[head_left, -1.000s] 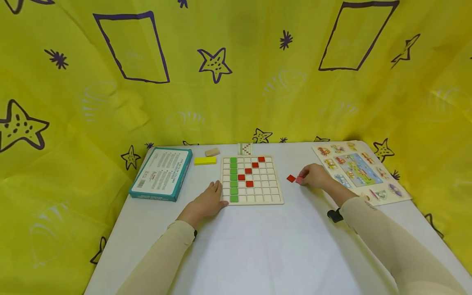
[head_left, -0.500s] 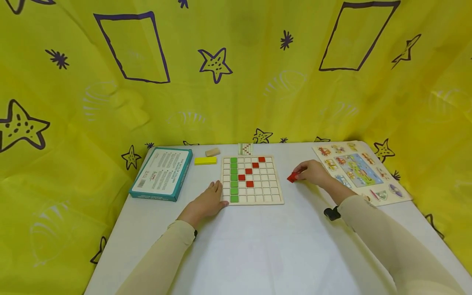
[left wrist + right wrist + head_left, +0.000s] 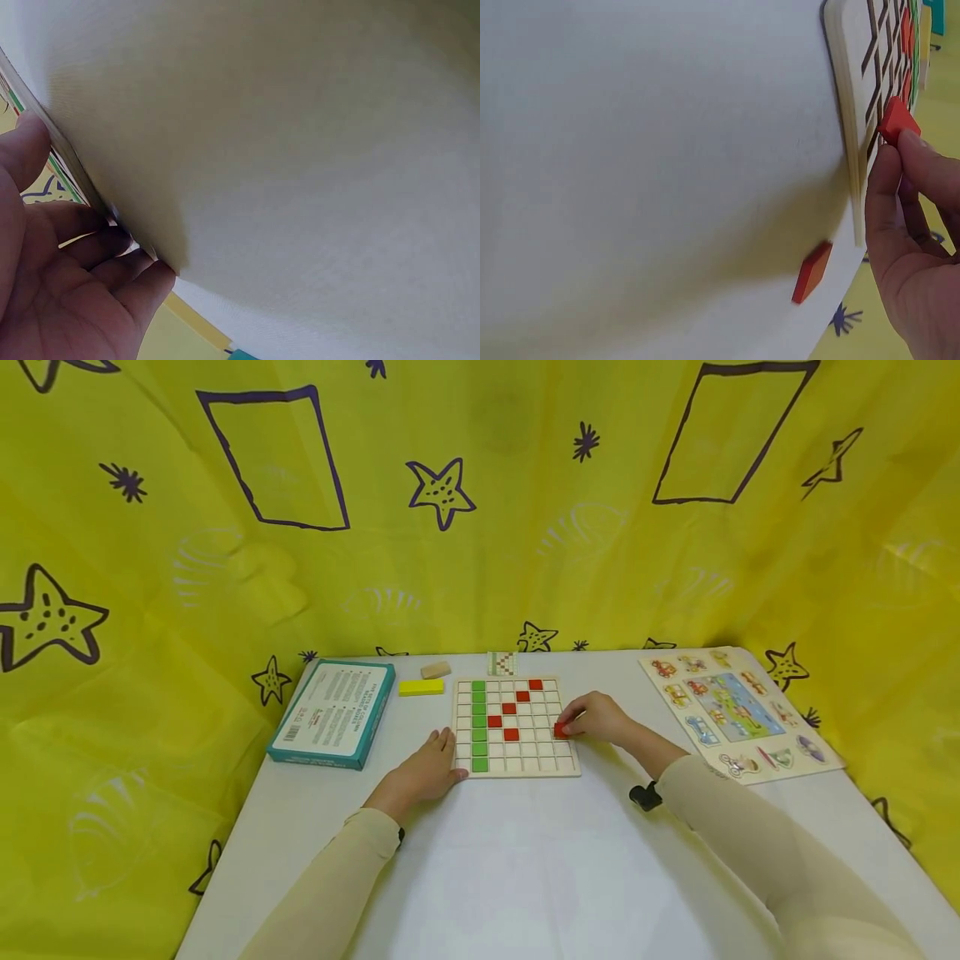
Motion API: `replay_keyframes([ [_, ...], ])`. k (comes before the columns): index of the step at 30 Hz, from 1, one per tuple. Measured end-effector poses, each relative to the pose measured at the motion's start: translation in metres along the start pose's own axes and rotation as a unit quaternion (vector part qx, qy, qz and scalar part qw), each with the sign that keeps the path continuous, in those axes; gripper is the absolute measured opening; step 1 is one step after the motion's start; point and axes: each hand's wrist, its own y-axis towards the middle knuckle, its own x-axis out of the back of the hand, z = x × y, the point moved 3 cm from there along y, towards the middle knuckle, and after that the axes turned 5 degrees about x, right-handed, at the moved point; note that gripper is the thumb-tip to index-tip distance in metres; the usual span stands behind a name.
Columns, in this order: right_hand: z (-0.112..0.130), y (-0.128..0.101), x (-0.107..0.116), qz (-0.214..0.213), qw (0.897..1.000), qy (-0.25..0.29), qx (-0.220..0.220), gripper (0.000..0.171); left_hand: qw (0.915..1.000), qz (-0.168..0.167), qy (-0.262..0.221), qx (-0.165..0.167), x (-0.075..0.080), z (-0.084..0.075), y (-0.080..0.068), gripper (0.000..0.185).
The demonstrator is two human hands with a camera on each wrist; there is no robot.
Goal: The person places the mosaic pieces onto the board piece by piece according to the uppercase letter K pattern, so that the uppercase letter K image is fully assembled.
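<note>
Red tile going onto the grid, right edge of the board

Nearest the camera, my left hand [image 3: 423, 772] lies flat with fingers relaxed against the lower-left corner of the grid board [image 3: 516, 768], holding nothing, just bracing it, and I'd keep that pressure so the board can't skid. Mid-frame, my right hand [image 3: 600, 720] pinches a red tile [image 3: 560, 731] between thumb and fingertips, hovering over the board's right-hand column; the wrist view shows it tilted, so I'd level it and square its edges to the cell before pressing down. A spare red tile [image 3: 811, 271] lies on the table [image 3: 525, 860] just off the board. Farther back, upper middle, sits a small pattern card [image 3: 501, 662] worth checking first.
</note>
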Motion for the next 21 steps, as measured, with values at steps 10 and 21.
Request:
replay_keyframes([
  [10,0.018,0.006,-0.026,0.037,0.999,-0.002,0.016,0.009,0.9999,0.004,0.009,0.004,0.001,-0.001,0.001,0.086],
  [21,0.028,0.01,-0.044,0.059,0.997,-0.012,0.04,0.005,0.9999,0.001,0.011,0.006,0.003,-0.002,-0.004,0.086],
])
